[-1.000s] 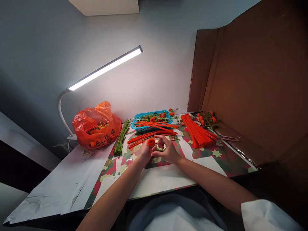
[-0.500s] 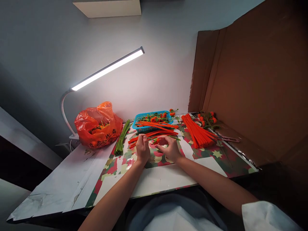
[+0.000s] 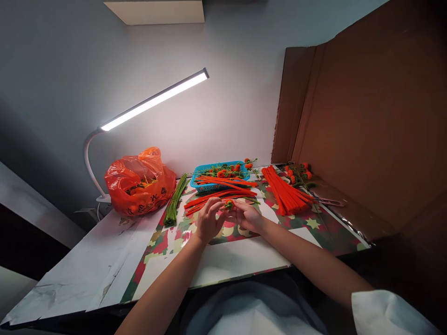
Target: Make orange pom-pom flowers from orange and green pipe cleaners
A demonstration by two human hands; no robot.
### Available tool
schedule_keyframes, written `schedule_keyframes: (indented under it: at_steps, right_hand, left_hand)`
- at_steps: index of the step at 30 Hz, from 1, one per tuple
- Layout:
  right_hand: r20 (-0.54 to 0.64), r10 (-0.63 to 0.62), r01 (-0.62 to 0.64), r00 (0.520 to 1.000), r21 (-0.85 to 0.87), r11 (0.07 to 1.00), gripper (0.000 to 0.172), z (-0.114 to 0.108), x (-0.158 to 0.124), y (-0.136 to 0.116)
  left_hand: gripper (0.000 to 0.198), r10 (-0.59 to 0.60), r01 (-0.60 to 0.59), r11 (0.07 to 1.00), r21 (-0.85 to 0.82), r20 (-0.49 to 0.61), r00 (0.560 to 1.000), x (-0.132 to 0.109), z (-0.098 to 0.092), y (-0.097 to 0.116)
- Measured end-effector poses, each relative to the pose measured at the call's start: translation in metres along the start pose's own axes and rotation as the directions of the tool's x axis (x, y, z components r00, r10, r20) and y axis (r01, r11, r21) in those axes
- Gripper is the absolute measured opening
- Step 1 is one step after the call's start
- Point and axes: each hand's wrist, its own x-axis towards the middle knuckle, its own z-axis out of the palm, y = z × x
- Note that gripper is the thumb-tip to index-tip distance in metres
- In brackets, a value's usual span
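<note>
A small orange-and-green pipe-cleaner flower (image 3: 228,205) is between my two hands, above the middle of the table. My left hand (image 3: 209,219) has its fingers curled in a pinch at the flower's left side. From the right, my right hand (image 3: 247,216) grips it with thumb and fingertips. Which fingertips press on it is partly hidden. Just beyond my hands lie loose orange pipe cleaners (image 3: 206,197). A blue basket (image 3: 209,187) behind them holds green stems and orange flowers, with more orange pipe cleaners lying across its front.
Left of the basket lies a bundle of green pipe cleaners (image 3: 175,201), beside an orange plastic bag (image 3: 139,184). A fanned orange bundle (image 3: 286,193), several finished flowers (image 3: 296,174) and scissors (image 3: 331,202) are at the right. A lit lamp (image 3: 157,99) hangs overhead; cardboard (image 3: 363,130) walls the right side.
My left hand has come closer to my right and its fingers have opened out from a fist toward the flower. The flower has turned, showing more green.
</note>
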Motion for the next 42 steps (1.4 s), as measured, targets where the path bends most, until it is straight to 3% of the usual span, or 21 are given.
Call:
schedule_keyframes:
  at_steps: [3,14,30,42]
  right_hand:
    - [0.012,-0.007,0.007,1.000,0.040,0.999,0.025,0.000,-0.001,-0.001]
    - [-0.014,-0.039,0.040,0.999,0.123,0.992,0.017,-0.004,0.003,0.004]
    - [0.025,0.024,-0.024,0.999,0.019,1.000,0.024,-0.005,0.000,0.000]
    - [-0.043,0.020,-0.019,0.999,0.030,0.999,0.021,-0.001,-0.001,-0.001]
  left_hand:
    - [0.031,-0.020,0.020,1.000,-0.005,0.021,1.000,-0.001,0.000,0.000]
    - [0.019,-0.154,0.155,0.988,-0.003,0.076,0.985,0.005,0.005,0.010]
    - [0.004,-0.273,0.277,0.955,-0.109,0.055,0.961,0.006,0.005,0.009]
    - [0.012,-0.319,0.340,0.911,-0.235,0.124,0.940,0.007,0.002,0.009]
